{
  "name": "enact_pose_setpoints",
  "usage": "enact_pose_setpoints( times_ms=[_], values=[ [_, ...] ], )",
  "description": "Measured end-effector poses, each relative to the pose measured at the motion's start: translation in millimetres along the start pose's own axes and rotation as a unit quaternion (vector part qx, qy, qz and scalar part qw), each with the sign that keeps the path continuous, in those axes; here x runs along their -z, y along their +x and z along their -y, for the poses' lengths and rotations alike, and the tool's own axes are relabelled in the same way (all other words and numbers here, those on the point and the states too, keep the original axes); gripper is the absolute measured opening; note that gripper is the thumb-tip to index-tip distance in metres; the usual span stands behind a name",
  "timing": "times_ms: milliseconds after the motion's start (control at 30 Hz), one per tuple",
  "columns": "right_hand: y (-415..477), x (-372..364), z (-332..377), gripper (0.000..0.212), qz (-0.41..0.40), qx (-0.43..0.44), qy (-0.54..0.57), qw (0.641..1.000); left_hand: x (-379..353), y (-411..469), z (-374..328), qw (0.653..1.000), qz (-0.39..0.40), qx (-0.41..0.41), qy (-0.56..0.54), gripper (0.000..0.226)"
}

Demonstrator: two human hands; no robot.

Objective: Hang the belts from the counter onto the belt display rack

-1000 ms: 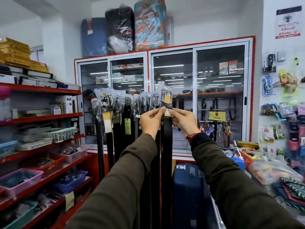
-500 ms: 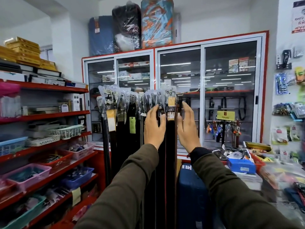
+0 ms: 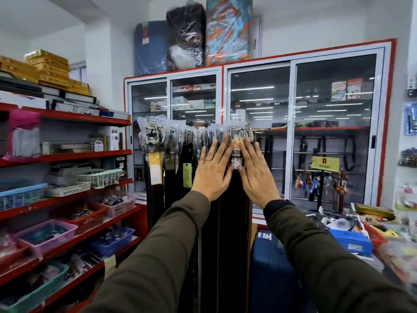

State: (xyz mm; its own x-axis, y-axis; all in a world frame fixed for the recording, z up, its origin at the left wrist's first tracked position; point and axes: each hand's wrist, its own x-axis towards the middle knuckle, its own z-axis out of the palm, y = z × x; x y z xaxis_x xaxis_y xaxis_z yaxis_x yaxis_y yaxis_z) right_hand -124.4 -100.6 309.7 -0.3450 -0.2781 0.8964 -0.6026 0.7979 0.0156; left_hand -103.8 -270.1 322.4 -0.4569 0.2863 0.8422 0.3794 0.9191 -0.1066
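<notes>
Several dark belts (image 3: 158,195) hang side by side from the belt display rack (image 3: 257,131), their buckles wrapped in clear plastic. One black belt (image 3: 234,199) with a paper tag hangs between my hands at the rack's right end. My left hand (image 3: 214,170) lies flat with fingers spread against the belts just left of it. My right hand (image 3: 257,175) lies flat on its right side. Neither hand grips anything. The counter (image 3: 361,224) at the right is cluttered and blurred; I cannot make out belts on it.
Red shelves (image 3: 67,154) with plastic baskets (image 3: 99,177) run along the left. A glass-door cabinet (image 3: 293,132) stands behind the rack, with wrapped suitcases (image 3: 228,30) on top. A blue suitcase (image 3: 273,274) stands below right of the belts. Small goods hang on the right wall (image 3: 409,154).
My fingers, pinching the tagged belt's buckle at the rack a second ago, have let go and flattened out on both sides of it. The view has drawn closer.
</notes>
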Motion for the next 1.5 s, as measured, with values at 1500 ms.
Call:
enact_pose_setpoints(
  times_ms=[1500],
  values=[
    [43.3, -73.9, 174.7, 0.060, 0.057, 0.001, -0.104, 0.993, 74.7, -77.8, 146.4, 0.998, 0.023, 0.062, 0.011, 0.067]
  ],
)
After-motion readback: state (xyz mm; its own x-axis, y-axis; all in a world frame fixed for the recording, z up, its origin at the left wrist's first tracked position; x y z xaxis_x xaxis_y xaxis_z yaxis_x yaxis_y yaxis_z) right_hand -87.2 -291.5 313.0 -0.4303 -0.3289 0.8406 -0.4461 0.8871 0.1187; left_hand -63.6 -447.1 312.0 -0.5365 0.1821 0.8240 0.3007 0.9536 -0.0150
